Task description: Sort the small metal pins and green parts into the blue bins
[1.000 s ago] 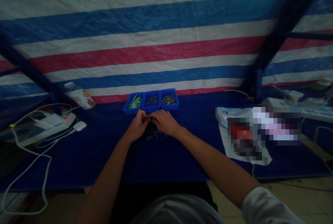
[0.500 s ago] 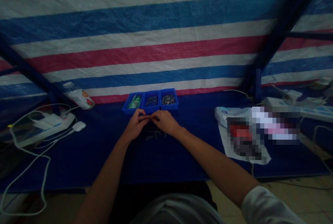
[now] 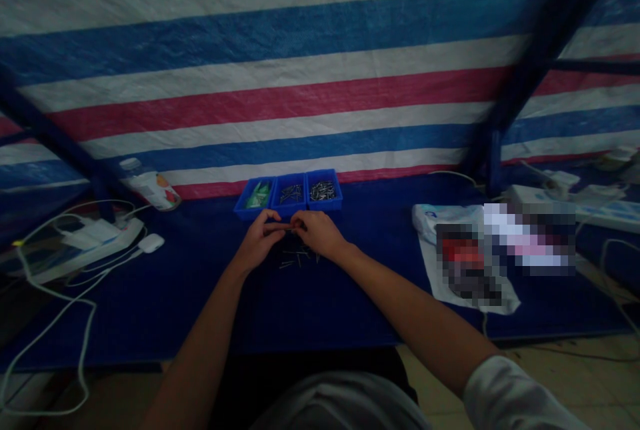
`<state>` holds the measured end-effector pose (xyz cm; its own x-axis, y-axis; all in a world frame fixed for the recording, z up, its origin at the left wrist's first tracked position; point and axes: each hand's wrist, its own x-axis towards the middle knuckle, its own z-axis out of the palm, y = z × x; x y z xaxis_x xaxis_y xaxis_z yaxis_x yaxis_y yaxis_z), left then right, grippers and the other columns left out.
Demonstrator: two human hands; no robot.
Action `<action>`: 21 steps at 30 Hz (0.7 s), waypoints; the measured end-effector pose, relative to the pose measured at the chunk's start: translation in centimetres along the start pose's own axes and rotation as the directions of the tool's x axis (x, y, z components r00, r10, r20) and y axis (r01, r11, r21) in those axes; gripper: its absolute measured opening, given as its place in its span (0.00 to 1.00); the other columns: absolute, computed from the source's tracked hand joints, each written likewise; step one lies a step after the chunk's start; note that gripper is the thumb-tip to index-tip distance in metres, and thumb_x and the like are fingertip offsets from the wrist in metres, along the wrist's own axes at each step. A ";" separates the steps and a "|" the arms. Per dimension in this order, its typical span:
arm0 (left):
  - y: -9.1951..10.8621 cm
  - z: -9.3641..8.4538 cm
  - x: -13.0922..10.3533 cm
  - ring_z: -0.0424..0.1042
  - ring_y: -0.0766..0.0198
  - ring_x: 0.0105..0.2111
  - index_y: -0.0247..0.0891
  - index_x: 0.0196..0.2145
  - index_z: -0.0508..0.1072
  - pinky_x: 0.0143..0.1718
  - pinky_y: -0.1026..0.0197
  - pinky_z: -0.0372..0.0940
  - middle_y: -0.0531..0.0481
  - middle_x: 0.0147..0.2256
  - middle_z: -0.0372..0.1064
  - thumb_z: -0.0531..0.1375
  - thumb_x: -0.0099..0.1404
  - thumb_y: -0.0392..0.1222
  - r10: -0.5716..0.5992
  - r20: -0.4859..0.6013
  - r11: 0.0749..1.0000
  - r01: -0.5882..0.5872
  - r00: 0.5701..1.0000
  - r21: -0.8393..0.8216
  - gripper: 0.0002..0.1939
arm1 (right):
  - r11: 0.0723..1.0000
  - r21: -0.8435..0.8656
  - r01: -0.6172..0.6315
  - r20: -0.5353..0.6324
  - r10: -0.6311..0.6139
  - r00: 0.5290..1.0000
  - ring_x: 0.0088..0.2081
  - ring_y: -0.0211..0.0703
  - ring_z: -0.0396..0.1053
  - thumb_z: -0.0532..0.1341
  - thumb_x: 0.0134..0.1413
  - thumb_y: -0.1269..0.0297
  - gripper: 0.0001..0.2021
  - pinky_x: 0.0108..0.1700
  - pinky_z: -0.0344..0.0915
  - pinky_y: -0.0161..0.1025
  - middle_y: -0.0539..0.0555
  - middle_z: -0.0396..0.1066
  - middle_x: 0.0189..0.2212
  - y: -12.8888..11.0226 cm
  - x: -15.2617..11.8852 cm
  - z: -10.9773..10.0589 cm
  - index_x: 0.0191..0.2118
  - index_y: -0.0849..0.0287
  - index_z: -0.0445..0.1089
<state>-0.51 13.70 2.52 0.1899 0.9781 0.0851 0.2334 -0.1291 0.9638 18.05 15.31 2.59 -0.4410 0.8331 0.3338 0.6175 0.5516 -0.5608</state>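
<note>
My left hand (image 3: 259, 241) and my right hand (image 3: 318, 233) meet just in front of three joined blue bins. Both are pinched at the fingertips around something too small and dark to make out. Below the fingers several loose screws or nails (image 3: 300, 257) lie on the blue table. The left bin (image 3: 241, 205) holds green and clear small packets (image 3: 259, 195). Thin dark metal pieces (image 3: 291, 194) fill the middle bin (image 3: 289, 207), and shiny small metal pieces (image 3: 323, 191) fill the right bin (image 3: 330, 205).
On the left are a bottle (image 3: 153, 185) and a power strip (image 3: 113, 243) with white cables. To the right lie a white plastic bag (image 3: 430, 223), blurred-out items and another power strip (image 3: 610, 214). Striped sheeting (image 3: 300, 70) hangs behind the blue table (image 3: 320, 323).
The right fingertips have shifted very slightly at the pinch. Otherwise the hands, bins and loose pieces stay where they were.
</note>
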 end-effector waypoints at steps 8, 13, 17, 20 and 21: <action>0.2 0.0 -0.1 0.77 0.57 0.39 0.42 0.38 0.61 0.42 0.56 0.64 0.48 0.39 0.79 0.63 0.55 0.43 -0.013 0.012 1.000 0.013 1.000 -0.025 0.16 | 1.000 -0.019 -0.003 0.001 0.003 1.000 0.41 0.43 0.75 0.60 0.58 0.73 0.12 0.41 0.65 0.37 0.53 0.78 0.39 0.3 0.0 0.2 0.46 0.57 0.72; 0.2 -0.1 -0.2 0.77 0.55 0.40 0.42 0.38 0.62 0.44 0.54 0.64 0.49 0.38 0.78 0.63 0.56 0.44 -0.003 0.023 1.000 0.003 1.000 -0.022 0.15 | 0.999 -0.038 -0.026 0.029 0.027 0.999 0.42 0.43 0.75 0.61 0.59 0.71 0.12 0.42 0.65 0.37 0.53 0.78 0.40 0.1 -0.1 -0.1 0.48 0.56 0.72; 0.2 0.0 -0.2 0.77 0.55 0.41 0.41 0.37 0.62 0.45 0.54 0.64 0.48 0.38 0.78 0.63 0.56 0.44 0.018 0.011 1.000 -0.018 1.000 -0.020 0.14 | 0.999 -0.039 -0.022 0.032 0.023 0.999 0.43 0.44 0.74 0.61 0.59 0.70 0.12 0.43 0.65 0.38 0.53 0.78 0.41 0.1 0.0 -0.1 0.49 0.55 0.72; 0.3 0.0 -0.2 0.77 0.54 0.42 0.41 0.36 0.63 0.45 0.53 0.64 0.48 0.38 0.78 0.63 0.56 0.44 0.022 -0.002 1.000 -0.022 1.000 -0.003 0.13 | 0.999 -0.044 -0.014 0.046 0.016 0.999 0.43 0.43 0.74 0.61 0.59 0.71 0.14 0.43 0.65 0.38 0.52 0.78 0.41 0.1 0.0 -0.1 0.50 0.54 0.71; 0.3 0.0 -0.1 0.77 0.54 0.42 0.41 0.36 0.63 0.45 0.53 0.64 0.47 0.38 0.78 0.63 0.56 0.44 0.023 -0.002 1.000 -0.023 1.000 0.002 0.14 | 0.999 -0.049 -0.014 0.049 0.017 0.999 0.44 0.43 0.74 0.61 0.59 0.71 0.14 0.43 0.65 0.38 0.52 0.78 0.42 0.1 0.0 -0.1 0.50 0.54 0.71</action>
<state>-0.52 13.53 2.78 0.1929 0.9753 0.1074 0.2308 -0.1515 0.9611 18.19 15.37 2.58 -0.4621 0.8392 0.2868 0.6547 0.5409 -0.5279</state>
